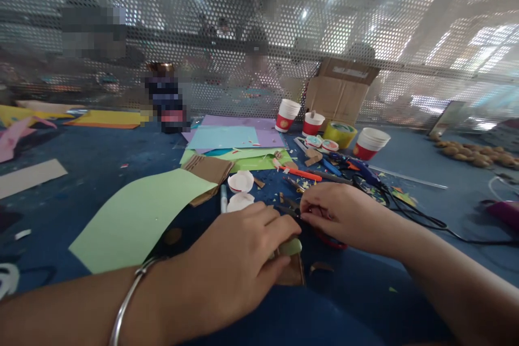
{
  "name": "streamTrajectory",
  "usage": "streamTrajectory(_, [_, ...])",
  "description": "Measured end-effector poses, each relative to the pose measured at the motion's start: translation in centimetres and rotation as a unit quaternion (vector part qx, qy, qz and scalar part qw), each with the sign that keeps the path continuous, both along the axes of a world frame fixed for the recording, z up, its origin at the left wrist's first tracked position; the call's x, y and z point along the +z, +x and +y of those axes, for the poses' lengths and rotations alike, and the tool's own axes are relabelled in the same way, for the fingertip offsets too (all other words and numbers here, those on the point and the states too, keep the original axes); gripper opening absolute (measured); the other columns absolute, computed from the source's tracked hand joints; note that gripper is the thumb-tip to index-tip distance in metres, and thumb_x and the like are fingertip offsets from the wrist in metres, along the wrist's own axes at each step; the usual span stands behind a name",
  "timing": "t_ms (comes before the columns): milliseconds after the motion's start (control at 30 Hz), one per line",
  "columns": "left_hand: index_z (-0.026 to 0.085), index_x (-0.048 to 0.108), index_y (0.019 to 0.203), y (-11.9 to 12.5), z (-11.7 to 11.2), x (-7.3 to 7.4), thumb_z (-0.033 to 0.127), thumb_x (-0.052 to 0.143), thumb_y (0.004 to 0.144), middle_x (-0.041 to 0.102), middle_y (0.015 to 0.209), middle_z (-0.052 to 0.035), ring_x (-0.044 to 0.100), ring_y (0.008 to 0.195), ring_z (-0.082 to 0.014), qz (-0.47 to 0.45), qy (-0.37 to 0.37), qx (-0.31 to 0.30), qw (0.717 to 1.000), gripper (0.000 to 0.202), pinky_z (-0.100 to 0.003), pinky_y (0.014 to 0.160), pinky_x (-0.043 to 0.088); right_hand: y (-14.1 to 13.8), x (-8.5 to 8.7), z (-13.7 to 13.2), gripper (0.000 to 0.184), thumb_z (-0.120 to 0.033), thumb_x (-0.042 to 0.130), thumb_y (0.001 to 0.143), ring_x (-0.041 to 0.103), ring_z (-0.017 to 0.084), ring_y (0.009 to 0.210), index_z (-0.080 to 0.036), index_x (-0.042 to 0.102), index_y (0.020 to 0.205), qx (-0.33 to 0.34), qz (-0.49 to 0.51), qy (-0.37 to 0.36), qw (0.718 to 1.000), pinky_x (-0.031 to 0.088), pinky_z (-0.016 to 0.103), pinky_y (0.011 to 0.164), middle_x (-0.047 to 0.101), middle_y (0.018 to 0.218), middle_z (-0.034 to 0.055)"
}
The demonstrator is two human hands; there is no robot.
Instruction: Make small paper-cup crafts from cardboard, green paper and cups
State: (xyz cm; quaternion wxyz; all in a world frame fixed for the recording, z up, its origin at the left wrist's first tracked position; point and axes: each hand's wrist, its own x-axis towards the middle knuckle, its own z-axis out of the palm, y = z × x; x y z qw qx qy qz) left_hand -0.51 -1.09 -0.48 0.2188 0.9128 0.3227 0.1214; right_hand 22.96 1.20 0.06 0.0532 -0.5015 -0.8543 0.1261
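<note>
My left hand, with a silver bangle at the wrist, curls over a small brown cardboard piece. A rounded pale-green piece shows between thumb and fingers; its kind is unclear. To the right, my right hand is closed around scissors with dark blades; part of a red handle shows below the palm. Just beyond my left hand are two white cut cup bottoms and a pale marker. A curved brown scrap lies below the scissors.
Light-green paper overlaps folded cardboard at left. Behind lie coloured sheets. Paper cups, yellow tape, an orange cutter and a blue glue gun with a cord crowd the right. A perforated screen stands behind.
</note>
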Motion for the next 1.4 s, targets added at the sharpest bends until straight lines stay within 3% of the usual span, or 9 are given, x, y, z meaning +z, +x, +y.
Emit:
streamTrajectory(167, [0.025,0.06,0.117,0.1,-0.8,0.3,0.026,0.059,0.096,0.068,0.114,-0.0005,0.06,0.105,-0.0212,0.014,0.006,-0.039,0.999,0.021,-0.036,0.093,0.045,0.0,0.2,-0.1,0.009,-0.025,0.059,0.089,0.057,0.017,0.074,-0.022,0.067,0.086,0.01,-0.003,-0.01,1.0,0.038,0.028,0.065,0.067,0.082,0.0002])
streamTrajectory(267, [0.024,0.058,0.124,0.0,-0.9,0.4,0.031,0.067,0.091,0.066,0.119,-0.002,0.059,0.109,-0.0223,0.015,-0.001,-0.041,0.999,0.035,-0.037,0.099,0.044,0.1,0.2,-0.2,0.007,-0.026,0.061,0.088,0.058,0.018,0.076,-0.022,0.067,0.087,0.015,-0.004,-0.015,1.0,0.039,0.029,0.068,0.067,0.082,0.0])
streamTrajectory(367, [0.022,0.057,0.126,-0.1,-0.9,0.3,0.035,0.07,0.089,0.066,0.12,-0.0034,0.059,0.111,-0.0241,0.029,0.002,-0.044,0.999,0.041,-0.039,0.1,0.045,0.1,0.2,-0.3,0.007,-0.025,0.062,0.087,0.058,0.018,0.077,-0.021,0.067,0.087,0.017,-0.006,-0.017,1.0,0.041,0.029,0.07,0.068,0.083,0.0004])
streamTrajectory(533, [0.022,0.057,0.126,0.1,-0.9,0.0,0.026,0.061,0.094,0.066,0.118,-0.0044,0.059,0.108,-0.0251,0.045,0.029,-0.043,0.998,0.033,-0.041,0.093,0.049,0.2,0.3,-0.1,0.008,-0.025,0.062,0.087,0.059,0.017,0.075,-0.021,0.069,0.089,0.015,0.007,-0.009,1.0,0.042,0.028,0.068,0.069,0.083,0.001])
streamTrajectory(600, [0.022,0.057,0.128,0.2,-0.9,-0.1,0.027,0.059,0.095,0.066,0.119,-0.0048,0.059,0.108,-0.0262,0.049,0.047,-0.042,0.997,0.033,-0.044,0.093,0.049,0.7,0.5,0.4,0.011,-0.028,0.06,0.089,0.06,0.016,0.073,-0.021,0.069,0.09,-0.011,0.028,0.005,1.0,0.042,0.027,0.066,0.069,0.083,0.0015])
streamTrajectory(700, [0.023,0.055,0.133,0.2,-0.9,-0.4,0.028,0.057,0.097,0.067,0.121,-0.0071,0.059,0.11,-0.0284,0.051,0.078,-0.043,0.995,0.036,-0.047,0.095,0.05,2.2,0.6,1.7,0.018,-0.033,0.056,0.092,0.062,0.017,0.074,-0.021,0.068,0.091,-0.105,0.033,0.068,0.992,0.042,0.028,0.064,0.07,0.084,0.0029])
streamTrajectory(867, [0.02,0.053,0.136,0.1,-1.0,-0.7,0.03,0.059,0.097,0.067,0.124,-0.0092,0.06,0.112,-0.03,0.048,0.115,-0.041,0.991,0.041,-0.05,0.096,0.051,5.3,0.0,4.4,0.019,-0.034,0.055,0.09,0.064,0.02,0.076,-0.022,0.069,0.088,-0.262,-0.06,0.112,0.957,0.04,0.029,0.061,0.073,0.089,0.0048])
streamTrajectory(1267, [0.025,0.051,0.137,0.2,-1.4,-0.4,0.028,0.059,0.096,0.066,0.128,-0.0067,0.059,0.117,-0.0311,0.023,0.114,-0.043,0.992,0.042,-0.048,0.091,0.055,6.5,-1.5,6.7,0.024,-0.041,0.058,0.086,0.067,0.024,0.079,-0.022,0.073,0.087,-0.317,-0.128,0.081,0.936,0.033,0.029,0.053,0.076,0.091,0.008])
streamTrajectory(1400, [0.023,0.052,0.136,0.2,-1.3,-0.4,0.028,0.059,0.096,0.066,0.127,-0.0079,0.059,0.116,-0.0302,0.023,0.115,-0.042,0.992,0.041,-0.05,0.098,0.052,6.7,-1.7,7.1,0.022,-0.037,0.059,0.084,0.069,0.025,0.081,-0.021,0.074,0.085,-0.322,-0.13,0.078,0.934,0.035,0.029,0.054,0.076,0.09,0.0093])
